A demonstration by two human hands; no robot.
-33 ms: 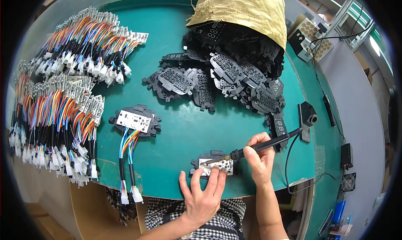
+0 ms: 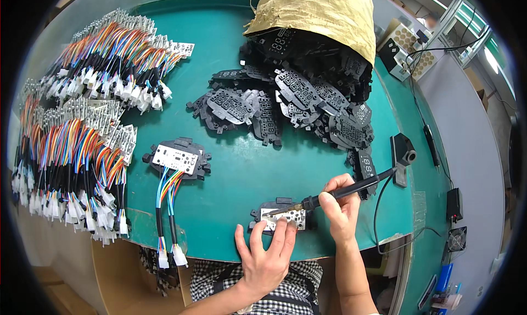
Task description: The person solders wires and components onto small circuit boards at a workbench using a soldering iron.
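My right hand (image 2: pixel 341 210) grips a black soldering iron (image 2: pixel 360 187) by its handle. The iron slants down to the left, its tip at the upper left part of a white circuit board (image 2: pixel 298 218). That board lies in a black plastic housing (image 2: pixel 284 201) near the table's front edge. With fingers spread, my left hand (image 2: pixel 264 263) rests its fingertips on the lower edge of the board, hiding part of it. Left of my hands lies a second black housing (image 2: pixel 192 147) carrying a white board (image 2: pixel 175 158), with coloured wires (image 2: pixel 167 188) ending in white connectors.
Rows of wired boards (image 2: pixel 71 155) fill the left of the green table (image 2: pixel 230 172). At the back, a yellow sack (image 2: pixel 313 13) spills black housings (image 2: pixel 296 90). A black iron stand (image 2: pixel 401 158) stands right; the iron's cord (image 2: pixel 377 221) loops below it. A small fan (image 2: pixel 457 239) is at far right.
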